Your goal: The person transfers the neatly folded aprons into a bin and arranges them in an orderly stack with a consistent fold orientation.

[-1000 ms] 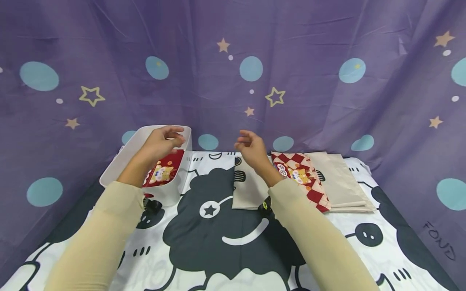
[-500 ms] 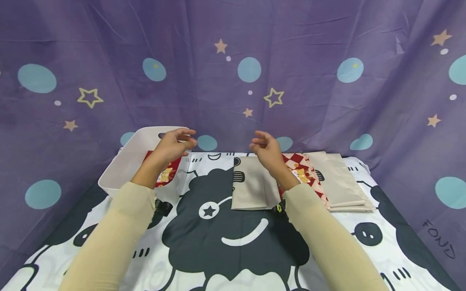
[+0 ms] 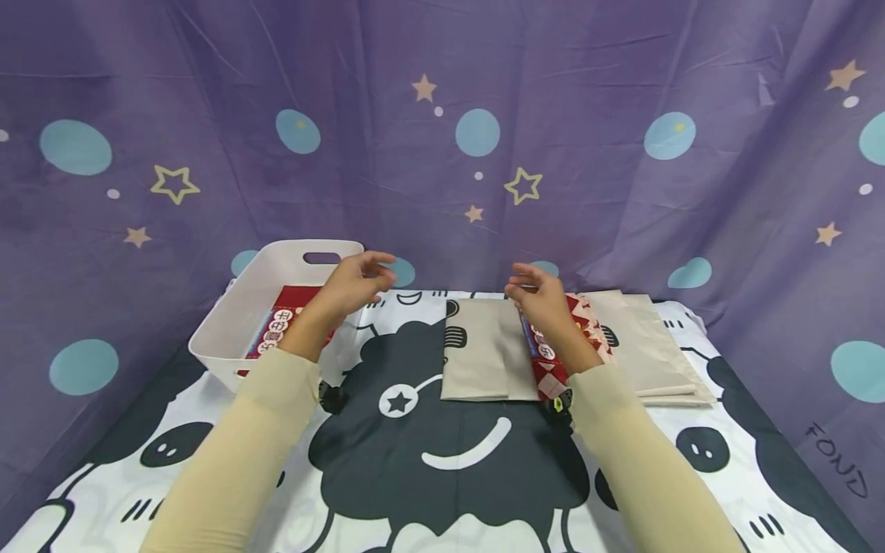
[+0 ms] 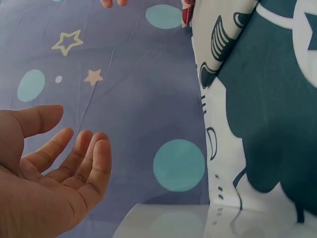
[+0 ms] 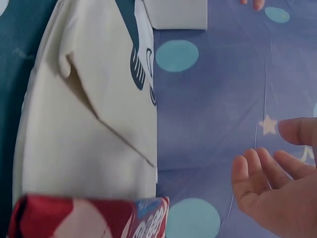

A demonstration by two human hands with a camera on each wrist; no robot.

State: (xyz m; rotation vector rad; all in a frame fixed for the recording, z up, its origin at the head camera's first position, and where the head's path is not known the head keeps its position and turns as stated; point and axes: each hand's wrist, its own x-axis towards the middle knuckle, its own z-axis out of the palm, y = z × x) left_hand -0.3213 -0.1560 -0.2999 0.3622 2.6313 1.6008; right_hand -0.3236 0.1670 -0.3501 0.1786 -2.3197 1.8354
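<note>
Cloth (image 3: 456, 461) with cartoon faces spreads across the table beneath your work, and a purple curtain (image 3: 401, 169) with stars and blue spots hangs behind it.

Your left hand (image 3: 354, 284) is raised by the right-hand rim of a white bin (image 3: 238, 303). Its fingers are loosely bent, the thumb well apart from them, and you have nothing between them. A red packet (image 3: 282, 316) with white lettering lies inside the bin, partly hidden by your forearm. The bin's far wall has an oval handle hole (image 3: 321, 258).

Your right hand (image 3: 542, 298) is raised too, its thumb apart from its softly curved fingers, with nothing in its grasp. Below it lies a red checked packet (image 3: 585, 322), partly covered by your hand and wrist in the head view. To the left of this packet is a folded beige bag (image 3: 477, 353) with dark print; to its right lie more beige bags (image 3: 653, 353), stacked flat. You cannot tell from these views whether the packet rests on any of them.

Pale sleeves (image 3: 235, 453) cover your forearms.
</note>
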